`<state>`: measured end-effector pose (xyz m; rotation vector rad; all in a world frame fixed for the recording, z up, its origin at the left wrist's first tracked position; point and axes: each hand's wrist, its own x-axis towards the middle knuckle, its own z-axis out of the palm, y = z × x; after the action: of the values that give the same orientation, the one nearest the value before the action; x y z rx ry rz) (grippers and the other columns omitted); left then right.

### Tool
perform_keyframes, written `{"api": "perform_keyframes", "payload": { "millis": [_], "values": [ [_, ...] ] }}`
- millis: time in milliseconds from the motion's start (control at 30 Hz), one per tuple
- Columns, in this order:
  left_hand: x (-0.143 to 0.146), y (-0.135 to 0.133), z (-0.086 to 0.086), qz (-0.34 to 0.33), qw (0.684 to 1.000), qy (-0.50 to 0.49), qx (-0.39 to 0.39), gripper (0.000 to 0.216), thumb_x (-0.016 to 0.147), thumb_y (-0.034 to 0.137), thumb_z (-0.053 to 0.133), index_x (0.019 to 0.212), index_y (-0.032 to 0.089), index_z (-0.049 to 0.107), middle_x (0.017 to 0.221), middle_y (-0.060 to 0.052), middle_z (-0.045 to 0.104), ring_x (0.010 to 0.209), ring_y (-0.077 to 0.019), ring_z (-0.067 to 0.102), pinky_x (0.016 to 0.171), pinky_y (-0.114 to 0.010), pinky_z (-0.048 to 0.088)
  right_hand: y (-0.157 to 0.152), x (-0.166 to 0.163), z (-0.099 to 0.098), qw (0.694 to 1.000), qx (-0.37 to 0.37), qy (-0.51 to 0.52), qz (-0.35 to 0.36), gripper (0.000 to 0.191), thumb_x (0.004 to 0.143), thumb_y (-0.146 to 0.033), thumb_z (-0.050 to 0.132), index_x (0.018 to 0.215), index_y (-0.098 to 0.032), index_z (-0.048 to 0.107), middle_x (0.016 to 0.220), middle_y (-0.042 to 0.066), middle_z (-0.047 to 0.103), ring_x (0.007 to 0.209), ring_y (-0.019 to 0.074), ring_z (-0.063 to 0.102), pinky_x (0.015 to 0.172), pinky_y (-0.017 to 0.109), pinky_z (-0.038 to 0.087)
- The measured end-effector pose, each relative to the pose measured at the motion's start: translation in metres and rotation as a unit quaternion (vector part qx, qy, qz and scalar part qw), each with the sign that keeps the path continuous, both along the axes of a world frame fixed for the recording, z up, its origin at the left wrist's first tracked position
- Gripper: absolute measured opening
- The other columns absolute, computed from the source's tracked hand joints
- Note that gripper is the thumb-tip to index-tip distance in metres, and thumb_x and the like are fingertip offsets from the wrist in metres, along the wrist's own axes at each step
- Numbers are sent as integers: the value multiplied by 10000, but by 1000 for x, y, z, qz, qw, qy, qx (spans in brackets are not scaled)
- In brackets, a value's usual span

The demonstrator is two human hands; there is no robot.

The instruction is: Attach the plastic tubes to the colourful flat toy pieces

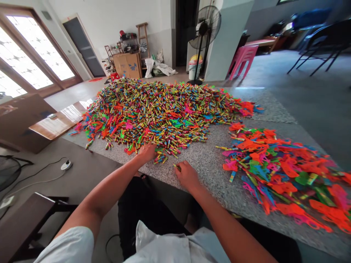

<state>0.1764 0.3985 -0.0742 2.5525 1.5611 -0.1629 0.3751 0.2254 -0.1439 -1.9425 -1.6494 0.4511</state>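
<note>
A big heap of small multicoloured tube-like plastic pieces (164,109) covers the far part of a speckled granite table (208,160). My left hand (146,151) rests on the near edge of that heap, fingers curled down among the pieces. My right hand (186,174) lies on the bare table beside it, fingers closed on a small green-yellow piece (177,167). To the right lies a second pile of flat orange, pink, green and blue plastic shapes (276,171).
A wooden table (52,126) stands at the left, a dark bench (24,223) at the lower left. A power socket with cord (65,165) lies on the floor. Beyond the table stand a fan (205,29), a pink chair (242,58) and cardboard boxes (127,65).
</note>
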Motion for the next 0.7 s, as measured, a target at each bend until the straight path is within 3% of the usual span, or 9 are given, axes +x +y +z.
{"api": "perform_keyframes", "payload": {
  "millis": [167,233,367,467,567,700],
  "values": [
    [8,13,3,36,993,-109,40,188,923,282,683,1090,197,694,1099,-108,734,1013,-247,690,839,-306,477,0,10,1,975,25,193,-106,181,971,-360,634,975,-208,731,865,67,747,795,231,693,755,325,486],
    [11,17,7,57,981,-179,45,93,901,269,686,957,198,664,940,-55,710,900,-210,655,785,-291,448,-4,8,5,965,17,239,-104,202,965,-373,630,1017,-199,721,849,58,752,773,222,694,733,315,481],
    [17,16,12,103,943,-317,9,237,820,296,731,750,207,523,710,29,560,715,-150,540,677,-268,384,-10,-13,10,973,-37,216,70,145,934,-290,653,1030,-202,716,871,43,765,787,193,695,760,293,482],
    [21,6,13,110,876,-460,-95,288,795,384,753,816,213,522,695,47,555,663,-135,538,640,-251,405,-3,-33,10,977,-44,156,141,92,900,-249,692,979,-204,704,961,63,773,853,197,699,808,298,482],
    [21,-5,17,96,804,-550,-205,416,765,522,790,925,213,561,693,47,596,600,-131,559,584,-241,429,11,-41,13,971,-26,211,110,108,908,-255,656,999,-207,689,1022,64,764,859,189,693,817,302,502],
    [15,-16,28,56,809,-539,-226,456,755,575,826,799,188,588,562,73,478,487,-78,415,484,-209,309,23,-22,30,935,49,351,10,147,882,-359,639,897,-214,653,829,11,695,724,172,635,709,296,505]
  ]
}}
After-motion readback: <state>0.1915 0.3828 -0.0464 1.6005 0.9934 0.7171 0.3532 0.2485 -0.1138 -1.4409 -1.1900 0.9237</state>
